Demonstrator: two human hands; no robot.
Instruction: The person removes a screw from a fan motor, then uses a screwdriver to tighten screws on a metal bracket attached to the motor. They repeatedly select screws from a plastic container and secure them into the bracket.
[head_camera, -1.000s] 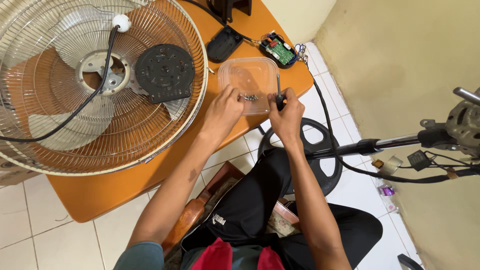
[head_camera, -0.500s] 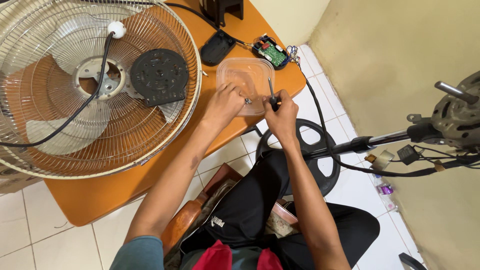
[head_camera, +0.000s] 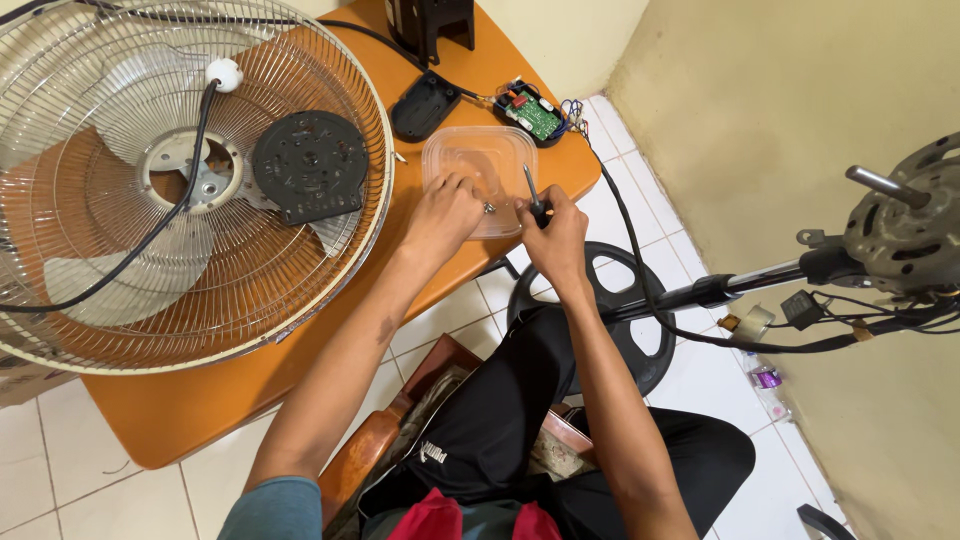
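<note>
A big round fan cage (head_camera: 150, 190) lies flat on the left side of the orange table (head_camera: 200, 400). Pale fan blades (head_camera: 110, 270) show through its wires. A black cord (head_camera: 150, 240) with a white end runs across the cage. A round black plate (head_camera: 308, 165) sits on top of the cage, near its right edge.

Next comes the person's left hand (head_camera: 445, 215). Its fingers are bent and close together, with the tips reaching into a clear plastic tub (head_camera: 478, 160). The fingertips touch a small shiny metal bit (head_camera: 490, 208) at the near edge of the tub. It is too small to tell if the hand really grips it.

The tub stands on the table near the right edge, between the two hands and a flat black cover (head_camera: 423, 105) behind it. A black box (head_camera: 430, 25) stands at the far end of the table.

Just right of the left hand is the right hand (head_camera: 555, 235). It is closed around a screwdriver (head_camera: 533, 195) with a dark handle. The tool points up and away, over the tub's edge.

A small green circuit board (head_camera: 532, 112) lies at the table's corner, with thin wires beside it.

Below the hands a round black base (head_camera: 625, 320) rests on the white floor tiles. A pole (head_camera: 740, 285) goes from it to the right, up to a grey fan motor (head_camera: 905, 235) with loose wires hanging under it.
</note>
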